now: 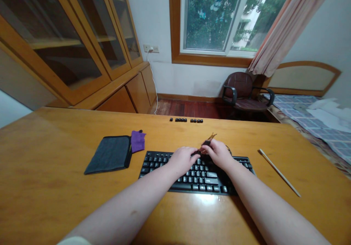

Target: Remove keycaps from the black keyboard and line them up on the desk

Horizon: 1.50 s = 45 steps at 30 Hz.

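Note:
A black keyboard (194, 186) lies on the wooden desk under both hands. In my right hand (221, 155), closed over the keyboard's upper rows, is a small dark tool with thin yellowish prongs (211, 138) pointing up and away; its exact kind is unclear. My left hand (182, 161) meets it from the left, thumb and fingers pinched on a small dark thing I cannot make out. Several loose black keycaps (181, 119) stand in a row near the desk's far edge, with gaps between groups.
A dark grey zip pouch (109, 153) and a purple cloth (138, 141) lie left of the keyboard. To the right rests a thin pale stick (279, 172). Beyond the desk (55, 146) are a glass-door cabinet (90, 44), an office chair (241, 91) and a bed (301, 106).

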Each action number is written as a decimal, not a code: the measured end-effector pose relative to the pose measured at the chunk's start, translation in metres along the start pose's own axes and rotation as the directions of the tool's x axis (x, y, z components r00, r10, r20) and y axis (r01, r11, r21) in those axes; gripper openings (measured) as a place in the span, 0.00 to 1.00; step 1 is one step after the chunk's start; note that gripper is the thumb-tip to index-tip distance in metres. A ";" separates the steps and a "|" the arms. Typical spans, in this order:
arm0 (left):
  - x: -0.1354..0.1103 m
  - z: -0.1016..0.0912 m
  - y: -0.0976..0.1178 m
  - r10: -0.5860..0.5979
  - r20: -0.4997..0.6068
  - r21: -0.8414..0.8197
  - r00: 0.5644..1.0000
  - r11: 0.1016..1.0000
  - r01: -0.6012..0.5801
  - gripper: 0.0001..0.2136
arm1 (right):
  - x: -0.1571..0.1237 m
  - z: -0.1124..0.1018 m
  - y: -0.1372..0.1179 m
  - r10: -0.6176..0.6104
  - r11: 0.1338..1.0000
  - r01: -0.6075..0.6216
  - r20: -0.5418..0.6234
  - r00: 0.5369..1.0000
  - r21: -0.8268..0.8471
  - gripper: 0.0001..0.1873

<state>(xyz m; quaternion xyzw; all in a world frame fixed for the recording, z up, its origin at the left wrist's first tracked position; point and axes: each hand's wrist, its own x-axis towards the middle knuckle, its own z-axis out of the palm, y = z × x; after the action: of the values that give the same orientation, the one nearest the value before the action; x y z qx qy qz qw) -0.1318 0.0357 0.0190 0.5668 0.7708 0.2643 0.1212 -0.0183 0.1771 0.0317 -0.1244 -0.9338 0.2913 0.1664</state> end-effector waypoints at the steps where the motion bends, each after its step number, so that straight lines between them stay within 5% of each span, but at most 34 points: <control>1: 0.000 0.000 0.000 0.001 -0.022 -0.025 1.000 1.000 -0.001 0.12 | 0.000 -0.001 -0.001 0.018 1.000 -0.018 -0.023 1.000 0.010 0.09; 8: 0.000 -0.001 0.000 -0.044 -0.229 -0.175 0.972 0.985 0.003 0.11 | -0.003 0.004 -0.003 0.011 0.991 0.013 -0.174 0.985 0.135 0.11; 15: -0.002 -0.004 0.001 -0.042 -0.279 -0.215 0.959 0.976 -0.020 0.11 | -0.003 0.008 -0.005 0.113 0.963 -0.074 -0.137 0.984 0.259 0.13; 28: -0.004 -0.005 0.003 0.004 -0.373 -0.294 0.928 0.948 -0.122 0.09 | -0.005 0.002 -0.011 -0.100 0.941 0.149 -0.169 0.980 0.305 0.10; 37: 0.006 -0.003 -0.002 -0.260 -0.238 -0.727 0.936 0.687 0.005 0.08 | -0.006 0.005 -0.007 -0.185 0.939 0.250 -0.266 0.946 0.237 0.08; 45: 0.007 0.004 -0.006 -0.245 -0.082 -0.846 0.966 0.530 0.063 0.08 | -0.003 0.009 -0.006 -0.175 0.970 0.200 -0.171 0.970 0.140 0.11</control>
<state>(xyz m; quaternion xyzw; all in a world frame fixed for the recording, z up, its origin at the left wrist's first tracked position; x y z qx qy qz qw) -0.1367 0.0416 0.0136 0.3417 0.6058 0.6406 0.3253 -0.0198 0.1672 0.0275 -0.0445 -0.8996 0.3358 0.2755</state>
